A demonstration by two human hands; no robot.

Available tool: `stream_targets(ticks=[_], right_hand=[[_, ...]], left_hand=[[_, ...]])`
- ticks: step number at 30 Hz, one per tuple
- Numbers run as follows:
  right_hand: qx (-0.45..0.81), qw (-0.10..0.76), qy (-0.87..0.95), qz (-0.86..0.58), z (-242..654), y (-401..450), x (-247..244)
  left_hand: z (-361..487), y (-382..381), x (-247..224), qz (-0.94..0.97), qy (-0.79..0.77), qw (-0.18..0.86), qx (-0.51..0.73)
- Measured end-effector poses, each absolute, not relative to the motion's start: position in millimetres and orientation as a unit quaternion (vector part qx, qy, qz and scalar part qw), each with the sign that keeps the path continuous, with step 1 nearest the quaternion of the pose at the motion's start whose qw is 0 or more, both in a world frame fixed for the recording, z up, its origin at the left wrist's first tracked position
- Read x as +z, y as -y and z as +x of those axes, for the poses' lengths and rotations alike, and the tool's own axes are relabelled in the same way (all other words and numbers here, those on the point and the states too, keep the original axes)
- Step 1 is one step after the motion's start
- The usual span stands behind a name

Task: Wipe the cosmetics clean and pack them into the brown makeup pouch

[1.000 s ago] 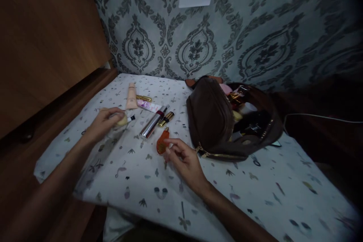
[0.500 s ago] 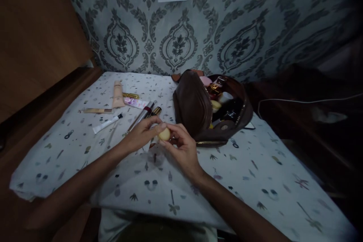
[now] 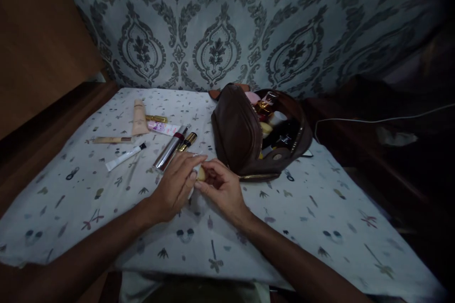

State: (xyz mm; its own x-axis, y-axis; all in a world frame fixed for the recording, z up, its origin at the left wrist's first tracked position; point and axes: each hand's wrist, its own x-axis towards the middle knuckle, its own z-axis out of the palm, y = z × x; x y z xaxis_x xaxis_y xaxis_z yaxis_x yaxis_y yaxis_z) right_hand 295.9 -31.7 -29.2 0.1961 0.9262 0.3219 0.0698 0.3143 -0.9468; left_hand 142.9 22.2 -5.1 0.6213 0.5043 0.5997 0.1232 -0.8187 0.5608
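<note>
My right hand (image 3: 224,187) is closed, with thumb and fingertips pinching a small, rounded, pale yellow item (image 3: 201,173). Against its left side, my left hand (image 3: 174,187) presses a thin white wipe or tissue (image 3: 196,169), mostly hidden under the fingers. The two hands meet above the patterned cloth, just in front of a silver tube with a dark red band (image 3: 171,149) and a black-and-gold tube (image 3: 188,141). To the right of them stands an unzipped brown cosmetic bag (image 3: 234,128) with several cosmetics inside, among them another pale yellow item (image 3: 266,129).
At the left lie a beige squeeze tube (image 3: 140,117), a gold tube (image 3: 156,118), a white-and-pink tube (image 3: 164,128), a slim beige stick (image 3: 112,140) and a white tube with a black cap (image 3: 124,157). A patterned wall (image 3: 216,52) rises behind the table.
My left hand has turned palm-down and now covers more of the yellow item, with white material showing between the fingers. The whole view has shifted slightly.
</note>
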Motion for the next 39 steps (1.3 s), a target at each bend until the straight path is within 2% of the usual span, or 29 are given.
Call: stream_targets(ticks=[10,16,20,27,33,39], right_hand=[[0.366,0.622,0.553,-0.415,288.7,40.2,-28.8],[0.304,0.604,0.598,-0.431,292.6,43.3,-29.3],[0.210,0.589,0.660,-0.416,296.6,43.9,-28.6],[0.172,0.558,0.694,-0.421,299.2,45.5,-25.9],[0.169,0.568,0.678,-0.436,300.2,47.8,-22.3],[0.186,0.543,0.684,-0.451,300.5,48.1,-24.9]], left_hand=[[142.3,-22.9,0.3,0.792,-0.291,0.347,0.409],[144.0,-24.1,-0.5,0.758,-0.350,0.399,0.379],[145.0,-23.3,0.1,0.728,-0.370,0.448,0.363],[146.0,-26.0,0.2,0.720,-0.373,0.471,0.349],[141.1,-23.4,-5.5,0.775,-0.314,0.402,0.373],[140.5,-24.0,-9.8,0.784,-0.308,0.403,0.359]])
